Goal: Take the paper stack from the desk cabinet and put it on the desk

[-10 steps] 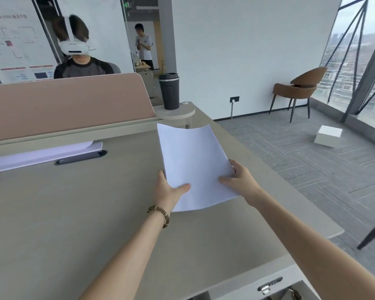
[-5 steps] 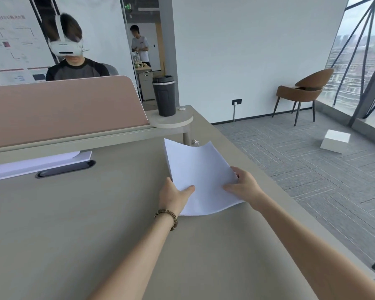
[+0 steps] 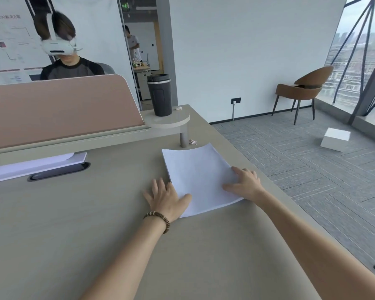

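Two bare forearms reach in from the near edge of the desk (image 3: 78, 224), a matte grey-beige top, smooth and plain. Left hand (image 3: 166, 197), beaded bracelet (image 3: 158, 219) at the wrist, lies palm down with fingers spread flat on the desktop; only the thumb reaches over the near left edge of the paper stack (image 3: 198, 180). Right hand (image 3: 245, 184) rests flat on the stack's right margin, fingers (image 3: 239, 171) loosely fanned and pressing lightly, thumb pointing left across the sheet. Neither hand pinches anything. Judged: a flat-palmed hold like this serves to settle and square loose sheets once set down, so the placing looks all but done; the cabinet is out of view. The stack lies between the two hands and runs away beyond the fingertips, thin, white, crisp-edged; its far edge curls up slightly, so the sheets are limp and not yet fully flat. Just past that far edge, a small crumpled scrap (image 3: 192, 142) beside a round post carrying a disc-shaped shelf (image 3: 178, 122); on it stands a dark ribbed tumbler (image 3: 160, 95), tapered, lidded. Far left of the left fingers, a dark oval cable slot (image 3: 59, 171), a white board behind it, and a dusty-pink rounded partition (image 3: 59, 109), seemingly fabric-faced. Beyond it sits a person wearing a white headset.
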{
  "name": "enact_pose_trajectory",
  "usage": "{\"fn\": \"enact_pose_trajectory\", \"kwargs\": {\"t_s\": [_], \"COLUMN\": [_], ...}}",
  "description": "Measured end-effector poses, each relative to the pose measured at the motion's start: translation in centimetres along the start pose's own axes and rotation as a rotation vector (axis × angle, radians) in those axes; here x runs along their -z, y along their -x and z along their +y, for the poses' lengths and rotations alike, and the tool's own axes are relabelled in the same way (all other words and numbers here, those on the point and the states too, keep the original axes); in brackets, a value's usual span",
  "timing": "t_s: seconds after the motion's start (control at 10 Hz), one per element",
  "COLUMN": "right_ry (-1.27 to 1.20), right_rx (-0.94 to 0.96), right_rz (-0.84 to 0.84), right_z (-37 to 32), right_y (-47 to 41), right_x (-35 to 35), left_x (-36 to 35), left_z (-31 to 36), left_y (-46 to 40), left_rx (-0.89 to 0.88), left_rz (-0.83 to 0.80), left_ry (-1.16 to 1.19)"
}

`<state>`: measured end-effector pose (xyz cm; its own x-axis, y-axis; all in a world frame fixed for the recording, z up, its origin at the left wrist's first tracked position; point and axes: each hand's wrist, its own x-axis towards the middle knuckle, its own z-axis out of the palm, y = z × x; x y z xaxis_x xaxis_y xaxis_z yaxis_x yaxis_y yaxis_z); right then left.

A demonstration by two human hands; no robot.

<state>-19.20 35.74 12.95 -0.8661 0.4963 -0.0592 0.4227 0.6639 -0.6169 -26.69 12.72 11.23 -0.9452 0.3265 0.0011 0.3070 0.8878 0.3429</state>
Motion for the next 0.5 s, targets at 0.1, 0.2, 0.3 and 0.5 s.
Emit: {"fn": "enact_pose_trajectory", "kwargs": {"t_s": [0.1,0.2,0.3,0.5], "right_ry": [0.12,0.168,0.174,0.269], "right_rx": [0.004,0.004,0.002,0.059], "right_rz": [-0.012,-0.009,-0.027,0.073], "right_z": [-0.2,-0.1,-0.4,-1.1], "right_y": [0.6,0.7,1.2,2.1], "right_x": [0.0,0.2,0.4,0.6], "left_x": [0.4,0.7,1.0,1.9], "left_z": [-0.4,-0.6,-0.6,-0.5], "left_y": [0.5,0.9,1.2,2.0], "left_rx": [-0.03,-0.03,-0.016,-0.007], "left_rz": [0.029,0.018,-0.004,0.029], "left_ry": [-0.123,-0.163,-0.156,-0.068]}}
